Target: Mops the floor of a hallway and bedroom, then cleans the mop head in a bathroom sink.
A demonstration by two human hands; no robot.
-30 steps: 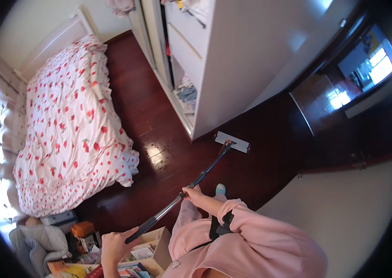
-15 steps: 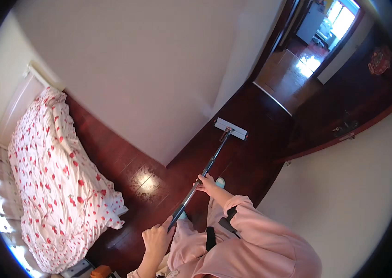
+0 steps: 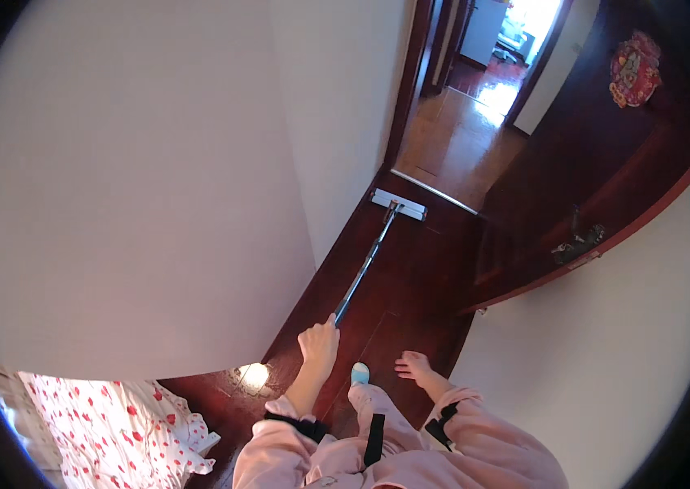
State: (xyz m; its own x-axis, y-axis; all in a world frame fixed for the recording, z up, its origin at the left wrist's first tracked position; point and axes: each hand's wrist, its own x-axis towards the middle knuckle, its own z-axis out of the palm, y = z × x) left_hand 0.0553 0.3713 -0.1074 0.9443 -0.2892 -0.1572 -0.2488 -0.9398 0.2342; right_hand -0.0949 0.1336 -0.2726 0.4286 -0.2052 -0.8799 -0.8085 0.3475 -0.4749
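L hand is wrapped round the near end of the mop handle, fingers closed on it, knuckles up. From that hand the handle runs fwd and slightly to the R, a thin metal pole, down to the flat mop head. Mop head is a pale rectangle lying flat on the dark wood floor, well ahead of the L hand, just short of the door threshold.

R hand is off the mop, fingers spread and loose, palm down, hovering above the floor to the R of the L hand and a bit nearer the body. It touches nothing. Btwn the two hands, just below them, a light blue slipper toe shows on the floor.

Both forearms come in from pink sleeves w/ dark cuffs.

To the L of the L hand a big white wall fills the view; a bright sun patch sits on the floor near its base, just L of the hand. Further L and behind, a white bed cover w/ red spots. To the R of the R hand, a dark wood door stands open, w/ a metal handle and a red ornament high on it. Beyond the mop head, a lit hallway.
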